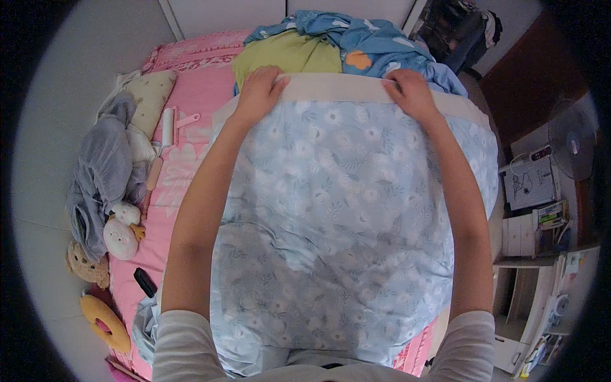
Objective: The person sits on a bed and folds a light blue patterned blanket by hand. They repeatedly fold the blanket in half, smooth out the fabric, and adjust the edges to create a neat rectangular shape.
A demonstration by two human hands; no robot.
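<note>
A light blue floral quilt with a cream border lies spread over a bed with a pink sheet. My left hand grips the border at its upper left part. Farther right along the same edge, my right hand pinches the border between thumb and fingers. Both arms are stretched forward over the quilt. Just beyond the border are a yellow-green cloth and a crumpled blue patterned blanket.
On the bed's left side lie a lint roller, a patterned pillow, a grey cloth, a white plush toy, a teddy bear, a black case and an orange ring cushion. A fan and white shelving stand at right.
</note>
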